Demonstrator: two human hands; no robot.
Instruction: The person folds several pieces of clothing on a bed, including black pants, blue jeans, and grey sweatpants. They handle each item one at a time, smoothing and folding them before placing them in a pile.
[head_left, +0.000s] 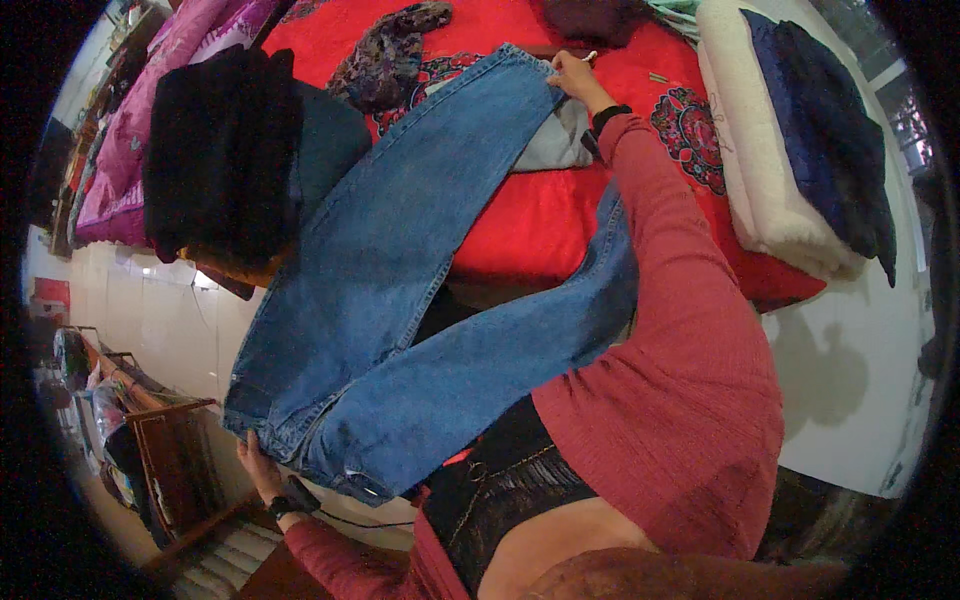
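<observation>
Blue denim jeans (390, 225) stretch diagonally across the view. At the waistband, lower left, my left hand (259, 465) grips the edge. My right hand (576, 79) holds a leg hem at the upper middle, arm extended. One leg lies between my hands; the other bends to the right and passes behind my right sleeve. Partly hidden under the upper leg is a light grey cloth (559, 142) on the red patterned bedspread (517, 225).
A stack of dark folded clothes (221, 150) stands at the left beside pink-purple bedding (135, 150). A patterned dark garment (390, 56) lies at the back. At the right, a rolled cream blanket (757, 165) bears dark blue clothing (817, 135). Wooden furniture (180, 465) is lower left.
</observation>
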